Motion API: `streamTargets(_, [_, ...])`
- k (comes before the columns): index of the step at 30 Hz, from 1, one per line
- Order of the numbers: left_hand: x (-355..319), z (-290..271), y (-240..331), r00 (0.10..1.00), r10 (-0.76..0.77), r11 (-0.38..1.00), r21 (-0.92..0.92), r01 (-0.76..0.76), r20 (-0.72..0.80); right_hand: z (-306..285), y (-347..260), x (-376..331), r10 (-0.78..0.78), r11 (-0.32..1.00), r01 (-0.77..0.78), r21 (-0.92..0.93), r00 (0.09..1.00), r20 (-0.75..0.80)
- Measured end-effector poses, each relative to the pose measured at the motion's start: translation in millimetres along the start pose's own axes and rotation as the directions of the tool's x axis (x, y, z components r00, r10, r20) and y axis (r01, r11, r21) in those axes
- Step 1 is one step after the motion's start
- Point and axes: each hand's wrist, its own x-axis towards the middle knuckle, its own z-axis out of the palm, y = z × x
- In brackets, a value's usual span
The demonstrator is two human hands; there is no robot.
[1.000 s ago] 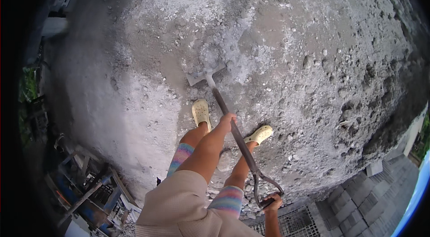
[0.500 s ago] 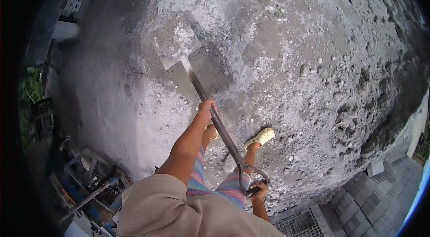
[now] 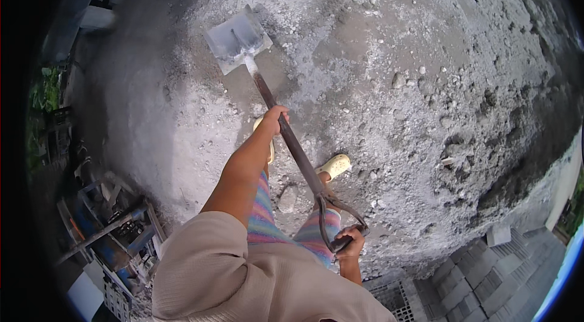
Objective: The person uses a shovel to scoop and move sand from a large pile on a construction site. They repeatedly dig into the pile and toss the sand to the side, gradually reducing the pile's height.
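A long-handled shovel point(image 3: 297, 150) runs slantwise from my body up to the far left, its flat square metal blade point(image 3: 238, 37) nearly bare, with a little grey material near the socket. Partway down the brown shaft, my left hand point(image 3: 278, 117) is wrapped round it. At the near end, the D-shaped grip is in my right hand point(image 3: 350, 243), whose fingers close over the crossbar. Beneath and beyond the blade lies pale grey gravelly sand point(image 3: 316, 72). Whether the blade touches the ground, I cannot tell.
Rough, stony ground point(image 3: 450, 109) slopes off to the right. Stacked grey blocks point(image 3: 486, 273) stand at the near right, with a grid-like block point(image 3: 392, 301) beside them. Wooden scraps and clutter point(image 3: 121, 231) fill the near left. A loose stone point(image 3: 288, 199) lies by my feet.
The load of grey sand and gravel has left the shovel blade, now almost bare. My left hand and the shaft have shifted slightly up and left; my feet have moved in view.
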Motion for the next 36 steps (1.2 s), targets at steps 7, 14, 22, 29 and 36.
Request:
streamTargets(7, [-53.5,72.3,-316.7,0.896,-0.445,0.895,-0.015,0.445,0.015,-215.2,-88.6,-82.4,-0.072,0.995,0.029,-0.095,0.866,-0.495])
streamTargets(14, [-56.3,96.9,-366.9,0.777,-0.628,0.778,0.005,0.629,-0.040,-266.6,-81.6,-61.1,-0.036,0.997,-0.024,-0.078,0.723,-0.690])
streamTargets(22, [60.7,127.7,-242.7,0.899,-0.437,0.898,0.070,0.434,0.032,-162.0,-13.3,52.7,-0.056,0.992,0.104,0.067,0.861,-0.506])
streamTargets(29, [167.4,94.9,-88.6,0.979,-0.200,0.977,-0.060,0.202,0.049,9.0,-12.1,133.6,-0.103,0.993,0.112,0.025,0.968,-0.229])
streamTargets(36, [106.8,64.6,-62.6,0.966,-0.258,0.964,0.070,0.256,0.022,-8.6,31.6,68.4,-0.049,0.991,0.078,0.107,0.967,-0.250])
